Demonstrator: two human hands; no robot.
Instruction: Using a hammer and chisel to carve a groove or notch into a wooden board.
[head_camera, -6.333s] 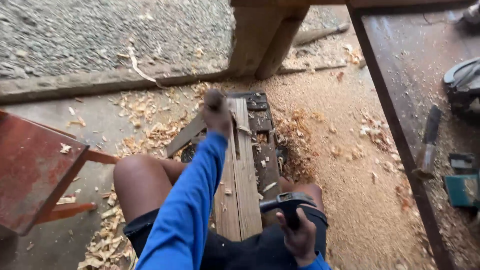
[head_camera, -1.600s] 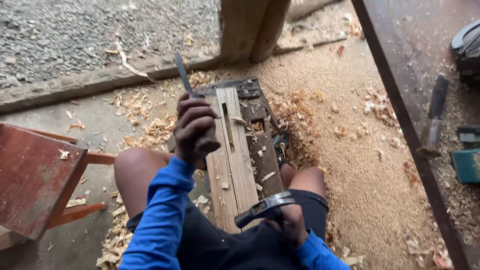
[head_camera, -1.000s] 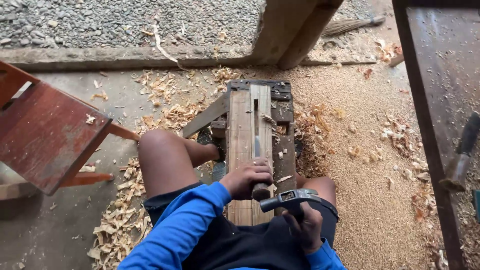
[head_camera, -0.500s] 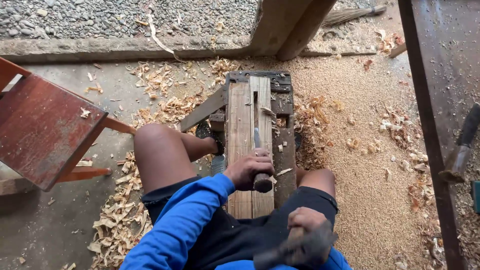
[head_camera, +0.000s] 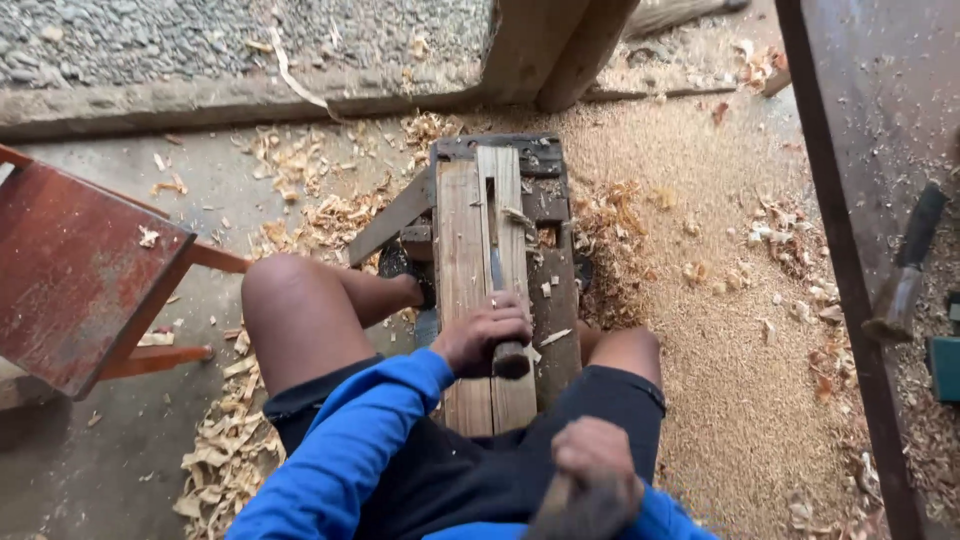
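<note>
Left hand (head_camera: 487, 335) grips the chisel (head_camera: 503, 322) — right hand (head_camera: 595, 462) just behind.

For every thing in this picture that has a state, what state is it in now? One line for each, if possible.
Chisel: gripped at the handle, blade laid along the plank.
Left hand: closed on the chisel handle.
Right hand: closed on a blurred hammer, drawn back near the body.
Wooden plank: flat on the low bench, between the knees.
Red chair: tilted, unoccupied, shavings on the seat.
Tool on the side table: lying untouched.
</note>
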